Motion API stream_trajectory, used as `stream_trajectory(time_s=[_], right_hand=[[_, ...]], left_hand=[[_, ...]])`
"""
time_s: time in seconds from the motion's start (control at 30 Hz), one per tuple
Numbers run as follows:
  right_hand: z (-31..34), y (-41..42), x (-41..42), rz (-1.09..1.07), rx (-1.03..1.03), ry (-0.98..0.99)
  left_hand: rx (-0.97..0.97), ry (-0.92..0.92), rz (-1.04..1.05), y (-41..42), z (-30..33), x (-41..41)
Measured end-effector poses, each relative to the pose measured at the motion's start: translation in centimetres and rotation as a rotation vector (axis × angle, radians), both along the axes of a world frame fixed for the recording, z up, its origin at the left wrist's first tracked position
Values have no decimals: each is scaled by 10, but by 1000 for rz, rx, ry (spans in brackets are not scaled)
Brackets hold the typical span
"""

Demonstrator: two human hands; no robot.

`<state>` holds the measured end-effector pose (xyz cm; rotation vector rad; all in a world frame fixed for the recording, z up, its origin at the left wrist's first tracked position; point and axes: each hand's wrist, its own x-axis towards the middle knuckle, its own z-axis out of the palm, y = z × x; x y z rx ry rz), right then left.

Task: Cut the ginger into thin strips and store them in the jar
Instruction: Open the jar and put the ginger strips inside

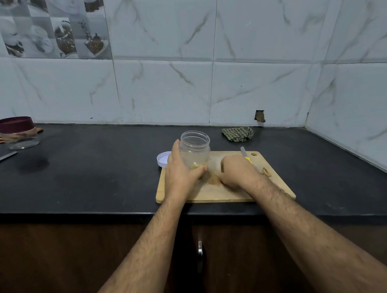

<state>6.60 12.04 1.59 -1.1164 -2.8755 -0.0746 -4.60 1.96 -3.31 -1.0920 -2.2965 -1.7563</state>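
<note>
Right hand (237, 172) hiding ginger pile (213, 179)

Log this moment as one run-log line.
left hand: grips open jar | right hand: gathering ginger on board | lid: off

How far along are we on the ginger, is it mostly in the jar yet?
Some is in: yellowish ginger strips lie at the bottom of the open jar, which the left hand grips on the cutting board. In hand: the right hand gathers the remaining ginger pile. Left: load that, then fit the lid lying beside the board.
</note>
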Motion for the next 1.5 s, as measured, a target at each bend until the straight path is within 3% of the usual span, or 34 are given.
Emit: stream_trajectory(time_s=[0.1,0.47,0.57,0.97,1.13,1.2,1.37,1.5], right_hand=[[5,9,4,-24,-10,-39],[29,13,30,-158,-595,13],[25,12,26,-135,-617,97],[20,17,14,-177,-562,50],[14,21,14,-158,-539,116],[16,24,19,-144,-586,171],[33,35,42,-62,-880,542],[67,30,37,75,-904,683]], left_hand=[[0,-4,1,0,0,-1],[-5,-3,2,-1,0,0],[-4,-5,3,-1,1,1],[-13,36,-2,-4,3,6],[-20,56,1,-5,4,8],[-31,72,6,-6,4,10],[-40,104,9,-6,4,11],[-50,127,13,-5,4,11]])
